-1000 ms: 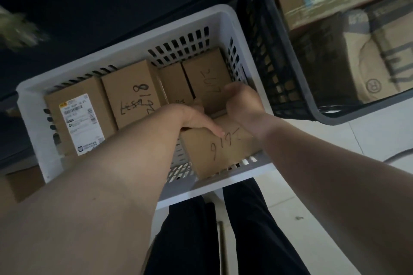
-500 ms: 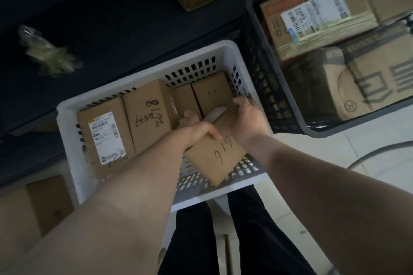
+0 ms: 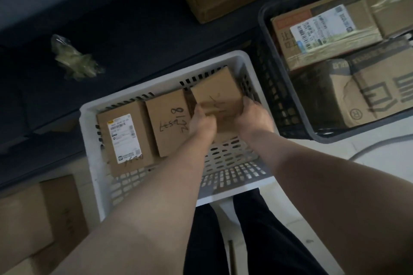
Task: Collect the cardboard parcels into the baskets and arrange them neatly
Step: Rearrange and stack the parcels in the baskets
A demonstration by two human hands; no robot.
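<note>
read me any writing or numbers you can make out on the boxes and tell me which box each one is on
"818", handwritten: middle parcel in the white basket; the line beneath is unreadable.
White shipping label on the left parcel: too small.
Scribble on the held parcel: blurred.
Barcode label on the box in the dark basket: too small.

arms: bare up to the frame edge, no sleeves
left hand [image 3: 202, 121]: bare
right hand [image 3: 254, 118]: bare
trousers [image 3: 234, 236]: black, lower middle
</note>
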